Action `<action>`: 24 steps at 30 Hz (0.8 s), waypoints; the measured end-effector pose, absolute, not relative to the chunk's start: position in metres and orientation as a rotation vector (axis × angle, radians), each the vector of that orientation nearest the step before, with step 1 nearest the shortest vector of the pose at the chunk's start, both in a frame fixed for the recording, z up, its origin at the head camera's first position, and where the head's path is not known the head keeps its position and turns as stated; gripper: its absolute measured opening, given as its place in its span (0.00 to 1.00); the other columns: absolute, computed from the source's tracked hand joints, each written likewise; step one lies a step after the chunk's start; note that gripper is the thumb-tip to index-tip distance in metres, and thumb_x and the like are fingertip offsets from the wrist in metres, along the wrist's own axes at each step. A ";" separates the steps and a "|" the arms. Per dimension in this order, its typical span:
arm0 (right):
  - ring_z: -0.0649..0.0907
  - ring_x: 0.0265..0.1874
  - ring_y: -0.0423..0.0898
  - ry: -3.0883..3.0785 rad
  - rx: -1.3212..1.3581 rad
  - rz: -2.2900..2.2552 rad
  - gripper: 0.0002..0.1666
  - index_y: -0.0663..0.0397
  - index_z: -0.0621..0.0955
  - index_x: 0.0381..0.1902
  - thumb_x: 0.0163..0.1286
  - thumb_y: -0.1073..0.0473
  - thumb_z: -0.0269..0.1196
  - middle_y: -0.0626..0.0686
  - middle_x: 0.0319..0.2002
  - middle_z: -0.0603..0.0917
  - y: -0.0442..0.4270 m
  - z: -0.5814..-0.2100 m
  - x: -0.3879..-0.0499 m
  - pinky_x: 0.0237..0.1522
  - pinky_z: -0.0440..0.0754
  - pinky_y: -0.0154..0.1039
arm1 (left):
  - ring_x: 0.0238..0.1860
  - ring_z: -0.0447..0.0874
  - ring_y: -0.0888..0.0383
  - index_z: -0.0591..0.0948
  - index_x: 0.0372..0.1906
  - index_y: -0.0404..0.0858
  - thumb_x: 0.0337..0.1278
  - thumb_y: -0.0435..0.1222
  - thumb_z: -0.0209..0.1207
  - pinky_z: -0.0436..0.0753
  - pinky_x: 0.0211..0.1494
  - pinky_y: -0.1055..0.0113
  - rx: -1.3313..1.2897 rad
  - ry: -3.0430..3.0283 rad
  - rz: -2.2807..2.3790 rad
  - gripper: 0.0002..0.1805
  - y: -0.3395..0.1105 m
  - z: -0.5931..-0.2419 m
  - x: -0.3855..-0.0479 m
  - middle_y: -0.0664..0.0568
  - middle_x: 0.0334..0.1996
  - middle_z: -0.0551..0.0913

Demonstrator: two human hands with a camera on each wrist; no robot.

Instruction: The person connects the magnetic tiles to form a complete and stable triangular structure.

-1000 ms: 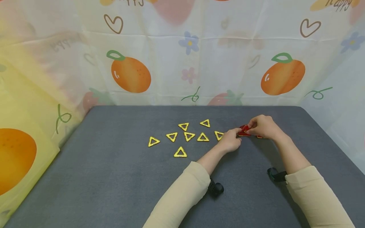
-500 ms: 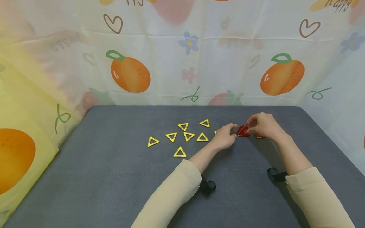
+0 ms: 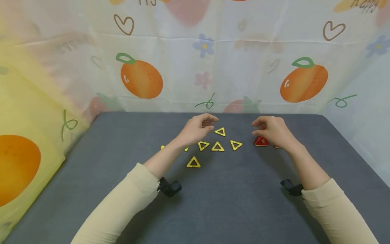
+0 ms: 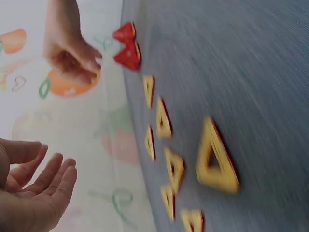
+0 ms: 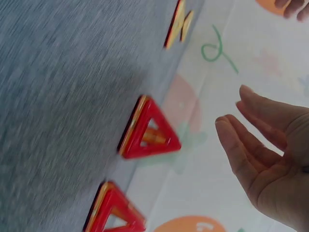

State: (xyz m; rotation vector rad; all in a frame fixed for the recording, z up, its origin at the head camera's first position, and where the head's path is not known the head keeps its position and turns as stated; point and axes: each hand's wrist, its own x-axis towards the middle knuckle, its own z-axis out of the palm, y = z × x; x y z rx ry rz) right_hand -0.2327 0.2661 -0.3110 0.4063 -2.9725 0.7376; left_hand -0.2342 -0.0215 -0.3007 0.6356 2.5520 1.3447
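Left hand (image 3: pixel 196 129) shifted above yellow triangles (image 3: pixel 203 142); right hand (image 3: pixel 272 128) lifted off red triangle (image 3: pixel 261 144).

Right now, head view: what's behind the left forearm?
One yellow triangle peeks out left of the left forearm, a second yellow triangle right of it. The rest of both is covered; anything fully hidden can't be seen.

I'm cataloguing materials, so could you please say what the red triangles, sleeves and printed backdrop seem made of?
The red triangles: probably smooth plastic, from their bright, even colour and clean moulded-looking edges. The sleeves: seemingly soft matte cloth, from the gentle folds. The printed backdrop: dull-finished and creased, perhaps thin fabric or plastic sheeting; I can't tell which.
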 end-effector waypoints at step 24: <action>0.83 0.53 0.57 -3.138 0.723 0.765 0.23 0.60 0.79 0.58 0.66 0.60 0.67 0.61 0.53 0.84 0.225 -0.341 -0.245 0.53 0.82 0.53 | 0.54 0.81 0.49 0.76 0.62 0.36 0.58 0.35 0.67 0.82 0.54 0.59 0.661 2.540 0.995 0.26 -0.094 -0.354 -0.203 0.42 0.56 0.79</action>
